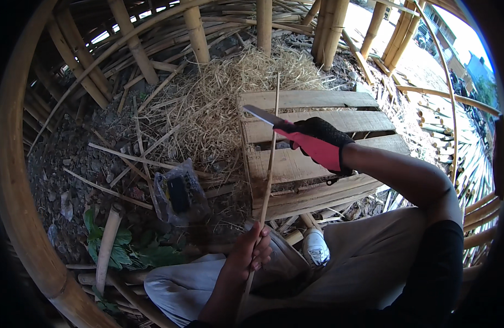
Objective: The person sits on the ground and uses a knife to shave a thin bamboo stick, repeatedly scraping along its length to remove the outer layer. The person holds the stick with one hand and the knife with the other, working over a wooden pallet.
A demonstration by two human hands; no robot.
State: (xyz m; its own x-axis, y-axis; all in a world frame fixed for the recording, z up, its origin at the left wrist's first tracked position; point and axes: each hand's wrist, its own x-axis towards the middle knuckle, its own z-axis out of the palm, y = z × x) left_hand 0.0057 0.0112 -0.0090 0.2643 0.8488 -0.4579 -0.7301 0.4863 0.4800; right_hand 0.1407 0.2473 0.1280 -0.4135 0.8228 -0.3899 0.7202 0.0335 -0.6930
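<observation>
My bare left hand point(253, 252) is closed around the lower part of a long, thin bamboo strip point(271, 169), which rises away from me at a slight tilt. In a pink and black glove, my right hand point(320, 143) grips a knife point(261, 116) with a broad, flat blade pointing up and to the left. The blade crosses the upper part of the strip; whether it touches cannot be made out. The knife's handle is hidden inside the glove. Behind the strip and under the right hand stands a low slatted wooden crate point(295, 164).
A heap of pale shavings point(230, 93) lies behind the crate. To the left, a clear plastic bag point(181, 194) with a dark object sits on stony ground. Upright bamboo poles point(264, 27) stand at the back, and a thick curved pole point(16, 180) runs along the left.
</observation>
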